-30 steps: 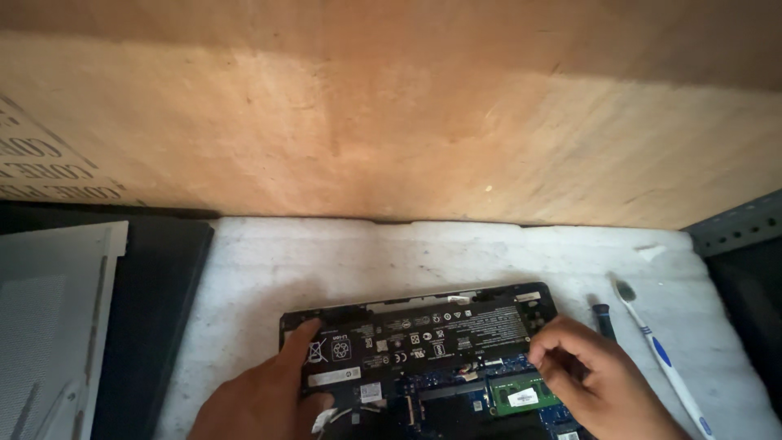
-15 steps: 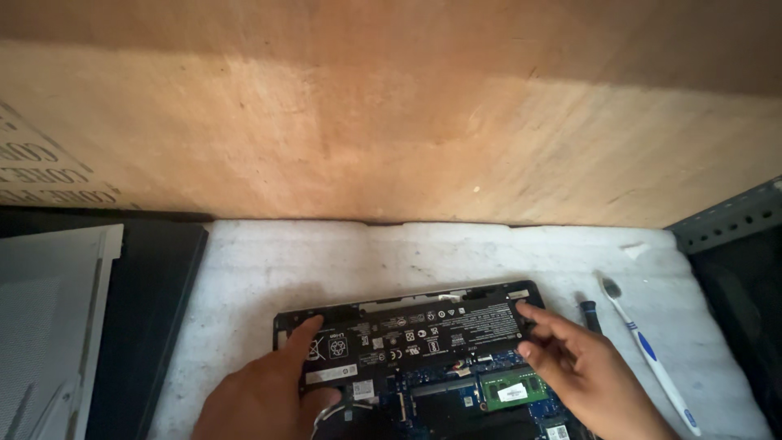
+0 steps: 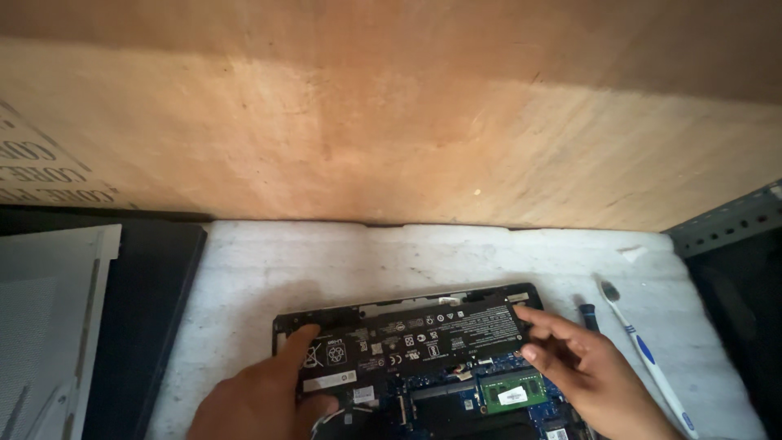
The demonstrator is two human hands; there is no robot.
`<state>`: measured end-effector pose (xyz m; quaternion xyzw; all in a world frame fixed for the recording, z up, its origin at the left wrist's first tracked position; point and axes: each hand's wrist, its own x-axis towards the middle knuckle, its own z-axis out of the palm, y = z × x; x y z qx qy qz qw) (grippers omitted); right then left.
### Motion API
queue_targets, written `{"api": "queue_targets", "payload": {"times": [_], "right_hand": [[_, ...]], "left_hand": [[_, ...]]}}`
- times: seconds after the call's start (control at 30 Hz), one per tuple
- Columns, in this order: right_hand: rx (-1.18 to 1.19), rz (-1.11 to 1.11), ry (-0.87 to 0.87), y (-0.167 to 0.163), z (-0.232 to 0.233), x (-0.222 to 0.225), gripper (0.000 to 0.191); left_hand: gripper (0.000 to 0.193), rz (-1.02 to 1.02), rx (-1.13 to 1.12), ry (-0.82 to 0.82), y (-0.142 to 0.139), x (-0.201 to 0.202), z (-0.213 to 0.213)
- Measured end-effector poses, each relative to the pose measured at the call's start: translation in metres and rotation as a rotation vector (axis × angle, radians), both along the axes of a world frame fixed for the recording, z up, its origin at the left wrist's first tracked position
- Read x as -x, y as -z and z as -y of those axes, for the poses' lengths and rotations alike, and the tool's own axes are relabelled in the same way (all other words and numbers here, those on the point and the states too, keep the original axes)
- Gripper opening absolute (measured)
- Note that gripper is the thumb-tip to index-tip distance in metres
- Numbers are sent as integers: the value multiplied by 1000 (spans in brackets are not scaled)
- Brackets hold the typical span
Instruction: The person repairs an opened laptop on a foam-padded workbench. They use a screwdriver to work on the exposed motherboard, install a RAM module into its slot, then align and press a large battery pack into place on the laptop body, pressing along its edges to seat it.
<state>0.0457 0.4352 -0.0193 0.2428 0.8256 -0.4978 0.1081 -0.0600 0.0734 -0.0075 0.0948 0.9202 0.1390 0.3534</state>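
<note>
On the white table, the left hand (image 3: pixel 261 399) presses open-fingered on the black battery (image 3: pixel 407 336) in the opened laptop (image 3: pixel 281 324). The right hand (image 3: pixel 586 375) pinches its right end. Lifting it likely needs both ends raised evenly.

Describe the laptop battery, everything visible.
The battery is a long flat black bar with white markings and a pale sticker at its left end. It lies level along the far edge of the opened laptop, above the green memory module. The left hand presses its left end; the right hand fingertips touch its right end.
</note>
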Motion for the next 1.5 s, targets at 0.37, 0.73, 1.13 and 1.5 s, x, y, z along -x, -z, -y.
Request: {"api": "queue_targets", "payload": {"times": [0.37,0.73,1.13,1.5], "right_hand": [[-18,-99,-83,19,-7,-4,62],[-106,-170,-80,22,-1,-7,52],[-261,-149,-86,-3,21,-2,56],[-355,-205,-115,-7,25,-2,54]], "left_hand": [[90,139,70,35,-10,7,-5],[93,100,55,26,-3,6,-6],[90,85,27,-52,-15,1,-7],[89,-32,-53,-61,-13,-5,-3]]}}
